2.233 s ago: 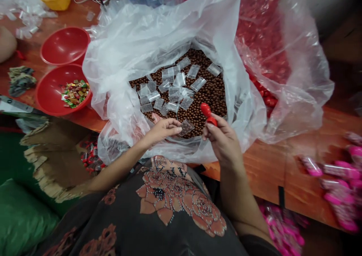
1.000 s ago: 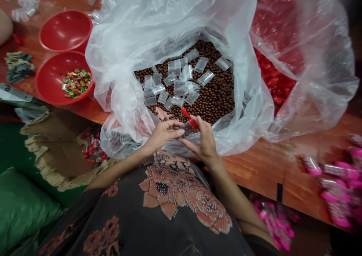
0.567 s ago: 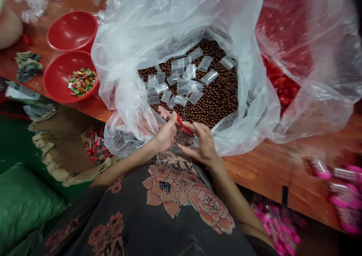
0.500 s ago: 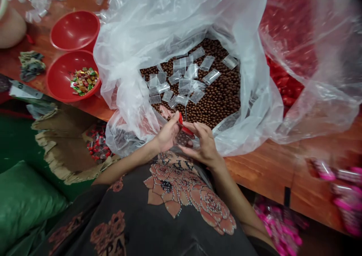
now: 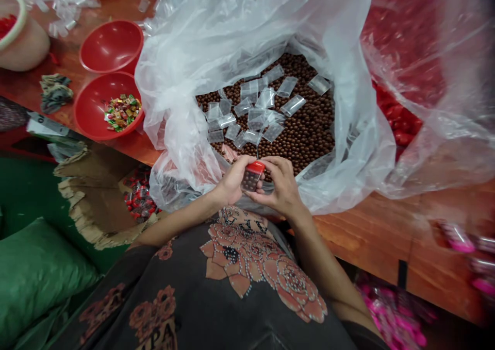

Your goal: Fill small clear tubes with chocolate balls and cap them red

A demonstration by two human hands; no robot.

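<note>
Between my two hands is a small clear plastic box (image 5: 252, 179) with brown balls inside and a red cap across its top. My left hand (image 5: 232, 181) grips its left side, thumb up by the cap. On the other side, my right hand (image 5: 281, 186) has its fingers closed at the cap and lower edge. Just beyond lies an opened white plastic bag (image 5: 170, 87) full of small brown chocolate-like balls (image 5: 305, 128). Several clear empty plastic boxes (image 5: 255, 115) rest on the balls.
Two red bowls (image 5: 87, 107) stand at the left, the nearer one holding wrapped candies (image 5: 122, 113). Below them a torn cardboard box (image 5: 88, 195) contains red-capped boxes. Red caps (image 5: 402, 123) fill a bag at the right. Pink-capped containers (image 5: 458, 236) lie on the wooden table (image 5: 371, 231).
The red cap, tilted at the box's mouth before, now sits level across the top. My hands have drawn together around the box, and the view has shifted slightly.
</note>
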